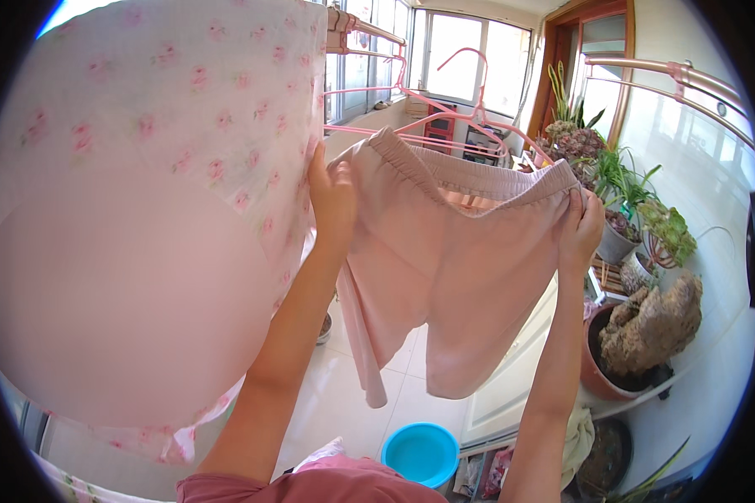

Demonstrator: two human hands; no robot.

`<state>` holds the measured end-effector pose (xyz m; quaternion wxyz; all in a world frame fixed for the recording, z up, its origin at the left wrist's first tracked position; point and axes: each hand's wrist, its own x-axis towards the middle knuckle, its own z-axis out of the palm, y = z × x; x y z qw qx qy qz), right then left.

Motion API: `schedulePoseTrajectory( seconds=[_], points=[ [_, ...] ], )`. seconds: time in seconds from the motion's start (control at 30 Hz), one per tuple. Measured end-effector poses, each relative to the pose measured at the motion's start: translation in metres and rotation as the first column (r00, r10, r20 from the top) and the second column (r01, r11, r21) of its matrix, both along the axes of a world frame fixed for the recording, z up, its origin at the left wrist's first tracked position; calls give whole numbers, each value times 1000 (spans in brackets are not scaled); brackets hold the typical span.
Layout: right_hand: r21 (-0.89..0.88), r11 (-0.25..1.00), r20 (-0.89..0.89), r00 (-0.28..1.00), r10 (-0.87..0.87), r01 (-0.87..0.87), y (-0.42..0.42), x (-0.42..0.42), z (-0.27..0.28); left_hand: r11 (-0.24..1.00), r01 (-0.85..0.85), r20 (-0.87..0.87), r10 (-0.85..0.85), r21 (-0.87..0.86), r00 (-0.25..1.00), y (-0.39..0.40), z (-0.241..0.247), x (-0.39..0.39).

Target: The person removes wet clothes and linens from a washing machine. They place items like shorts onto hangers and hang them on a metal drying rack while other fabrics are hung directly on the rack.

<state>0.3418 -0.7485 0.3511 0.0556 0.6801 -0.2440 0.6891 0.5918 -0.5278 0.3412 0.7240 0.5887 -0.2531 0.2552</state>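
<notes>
A pair of pale pink trousers or shorts with a gathered elastic waistband hangs spread out in front of me. My left hand grips it at the left side, just below the waistband. At the opposite side, my right hand holds the cloth under the waistband's right corner. A pink clothes hanger reaches down into the waist, its hook standing free above. How its lower part sits inside the cloth is hidden. Next to my left hand hangs a white cloth with pink flowers.
Behind, more pink hangers hang from a metal drying rail. Another rail runs at upper right. Potted plants and a pot with a rough rock line the right wall. A blue basin stands below me.
</notes>
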Motion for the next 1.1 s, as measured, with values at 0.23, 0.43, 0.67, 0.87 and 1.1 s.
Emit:
schedulePoseTrajectory(
  seconds=[0.23, 0.43, 0.67, 0.87, 1.1],
  points=[
    [-99, 992, 33, 996, -78, 81, 14, 77, 14, 521, -851, 772, 516, 62, 372, 0, 88, 18],
    [-106, 993, 115, 993, -29, 42, 31, 126, 34, 308, -948, 808, 538, 77, 240, 12, 109, 51],
    [64, 997, 114, 993, 45, -53, 62, 161, 40, 437, -899, 773, 564, 22, 293, 47, 121, 39],
    [121, 984, 96, 989, 117, -128, 68, 173, 39, 405, -914, 792, 547, 33, 271, 74, 136, 27],
    [151, 961, 82, 972, 222, -233, 81, 179, 34, 413, -910, 808, 520, 46, 277, 81, 136, 31]
  ],
)
